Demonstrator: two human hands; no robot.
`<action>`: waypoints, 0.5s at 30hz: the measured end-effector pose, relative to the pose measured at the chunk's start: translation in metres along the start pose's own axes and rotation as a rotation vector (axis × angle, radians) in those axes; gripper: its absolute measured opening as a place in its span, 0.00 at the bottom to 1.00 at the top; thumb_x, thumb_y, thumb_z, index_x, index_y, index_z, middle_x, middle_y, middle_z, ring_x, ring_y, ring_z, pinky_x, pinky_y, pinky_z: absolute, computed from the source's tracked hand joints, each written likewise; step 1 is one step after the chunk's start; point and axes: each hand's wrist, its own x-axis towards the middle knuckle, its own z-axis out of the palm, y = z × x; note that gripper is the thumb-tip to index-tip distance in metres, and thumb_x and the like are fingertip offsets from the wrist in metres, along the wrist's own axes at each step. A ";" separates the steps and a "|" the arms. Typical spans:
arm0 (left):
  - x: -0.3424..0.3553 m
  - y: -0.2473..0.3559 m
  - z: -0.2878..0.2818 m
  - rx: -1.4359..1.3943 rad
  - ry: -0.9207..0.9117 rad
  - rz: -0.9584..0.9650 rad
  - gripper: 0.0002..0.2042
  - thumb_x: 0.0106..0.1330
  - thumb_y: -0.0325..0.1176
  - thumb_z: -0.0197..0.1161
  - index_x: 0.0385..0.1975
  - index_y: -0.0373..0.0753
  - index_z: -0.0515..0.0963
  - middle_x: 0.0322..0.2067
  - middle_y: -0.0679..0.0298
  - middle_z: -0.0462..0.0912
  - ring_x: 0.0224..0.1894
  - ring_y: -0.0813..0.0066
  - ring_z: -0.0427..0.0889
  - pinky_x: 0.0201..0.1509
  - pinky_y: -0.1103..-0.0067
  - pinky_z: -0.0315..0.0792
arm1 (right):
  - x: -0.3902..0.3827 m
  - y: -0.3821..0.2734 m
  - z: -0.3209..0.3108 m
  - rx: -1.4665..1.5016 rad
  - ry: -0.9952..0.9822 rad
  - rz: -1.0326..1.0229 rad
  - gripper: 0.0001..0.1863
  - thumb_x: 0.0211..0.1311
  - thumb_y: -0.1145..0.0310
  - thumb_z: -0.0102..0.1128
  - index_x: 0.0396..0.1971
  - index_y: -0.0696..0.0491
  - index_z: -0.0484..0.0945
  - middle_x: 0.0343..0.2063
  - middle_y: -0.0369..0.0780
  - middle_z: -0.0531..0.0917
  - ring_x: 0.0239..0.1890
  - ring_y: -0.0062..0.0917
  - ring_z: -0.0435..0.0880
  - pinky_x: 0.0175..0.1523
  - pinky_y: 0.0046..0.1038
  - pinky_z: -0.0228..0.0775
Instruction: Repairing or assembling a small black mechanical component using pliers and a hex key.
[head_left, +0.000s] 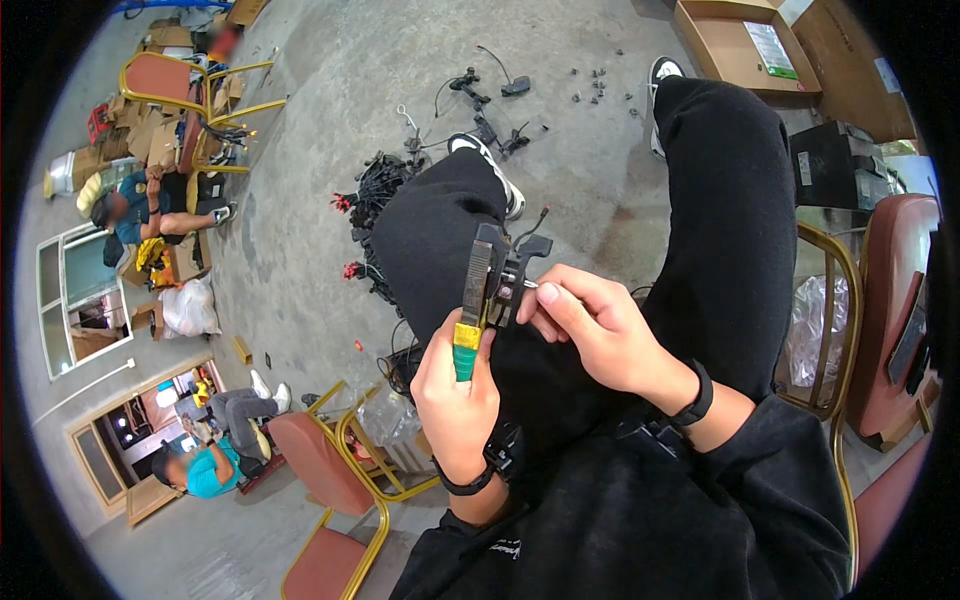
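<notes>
My left hand (457,405) grips a tool (470,300) with a yellow-and-green handle and a long, ridged grey metal body, held upright over my lap. A black bracket-like part (510,270), with a short cable and red tip above it, sits against the tool; my left fingers behind them are partly hidden. My right hand (590,335) pinches a small silver pin or screw (532,283) at the right side of the black part, its other fingers curled beneath.
Bundled black cables (370,270) and small black parts (516,86) lie on the concrete floor (300,120). Chairs (320,460) flank me, with cardboard boxes (740,45) at front right. Two seated people (140,210) (215,450) are on the left, among boxes and bags.
</notes>
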 end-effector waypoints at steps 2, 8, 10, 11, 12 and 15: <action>0.000 0.001 0.000 -0.015 0.011 0.011 0.12 0.56 0.22 0.63 0.41 0.31 0.74 0.31 0.50 0.79 0.33 0.52 0.80 0.37 0.72 0.73 | 0.002 0.001 -0.001 0.168 -0.068 0.087 0.15 0.70 0.63 0.43 0.29 0.57 0.74 0.16 0.34 0.72 0.18 0.18 0.68 0.25 0.18 0.58; 0.000 0.003 0.003 -0.004 0.016 0.039 0.12 0.56 0.21 0.63 0.40 0.31 0.74 0.32 0.50 0.79 0.33 0.51 0.80 0.37 0.71 0.73 | 0.003 -0.003 -0.009 1.163 -0.285 0.528 0.18 0.73 0.59 0.35 0.29 0.54 0.69 0.12 0.33 0.69 0.10 0.16 0.60 0.22 0.19 0.56; 0.000 0.003 0.004 -0.005 0.025 0.048 0.12 0.56 0.21 0.62 0.40 0.31 0.74 0.32 0.50 0.79 0.33 0.51 0.80 0.37 0.71 0.73 | 0.002 -0.004 -0.008 0.867 -0.258 0.437 0.17 0.73 0.59 0.36 0.30 0.55 0.69 0.14 0.35 0.71 0.12 0.17 0.64 0.23 0.19 0.58; 0.000 0.002 0.004 -0.006 0.024 0.053 0.12 0.56 0.22 0.63 0.40 0.30 0.74 0.32 0.50 0.79 0.33 0.51 0.80 0.37 0.71 0.73 | 0.003 -0.004 -0.008 0.525 -0.179 0.386 0.16 0.72 0.59 0.38 0.31 0.55 0.70 0.15 0.36 0.73 0.15 0.18 0.67 0.24 0.20 0.60; 0.001 0.002 0.004 0.005 0.011 0.051 0.12 0.57 0.22 0.63 0.40 0.30 0.74 0.31 0.50 0.79 0.33 0.51 0.80 0.37 0.71 0.73 | 0.002 -0.004 -0.005 0.074 -0.060 0.199 0.12 0.69 0.65 0.46 0.29 0.56 0.72 0.17 0.38 0.74 0.16 0.24 0.70 0.24 0.23 0.60; 0.000 0.001 0.002 0.006 -0.017 0.017 0.12 0.57 0.22 0.63 0.40 0.30 0.74 0.31 0.50 0.79 0.33 0.52 0.80 0.37 0.72 0.73 | 0.007 -0.001 -0.004 -0.932 0.274 -0.637 0.04 0.59 0.72 0.56 0.28 0.57 0.74 0.22 0.42 0.75 0.22 0.34 0.72 0.28 0.24 0.62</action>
